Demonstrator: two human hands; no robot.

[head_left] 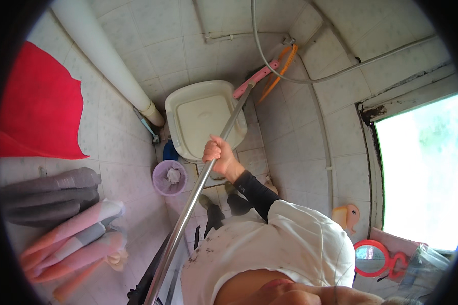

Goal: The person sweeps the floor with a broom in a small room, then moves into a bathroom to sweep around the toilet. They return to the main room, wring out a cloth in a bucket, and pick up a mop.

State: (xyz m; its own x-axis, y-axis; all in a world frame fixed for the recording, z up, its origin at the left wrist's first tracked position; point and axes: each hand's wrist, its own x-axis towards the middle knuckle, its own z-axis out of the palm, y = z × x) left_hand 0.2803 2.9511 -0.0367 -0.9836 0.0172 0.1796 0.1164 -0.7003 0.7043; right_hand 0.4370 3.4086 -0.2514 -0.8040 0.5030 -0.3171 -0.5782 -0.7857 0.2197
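Observation:
My right hand (218, 155), in a black sleeve, is closed around the middle of a long metal pole (194, 199). The pole runs from the bottom of the view up to a pink plastic head (255, 79), which is raised near the far corner. Its dark far edge is partly hidden, so I cannot tell whether it is a brush or a squeegee. Behind the pole, a large white plastic basin (198, 114) leans against the tiled wall and covers part of a floor fixture. My left hand is out of view.
A lilac wastebasket (156, 182) stands left of my feet. A white pipe (110, 57) and toilet brush (148, 126) are near the left wall; red cloth (42, 106) and towels (76, 236) hang there. An orange hose (290, 61), grey hose (320, 80), window (423, 167) and red-framed mirror (386, 259) are right.

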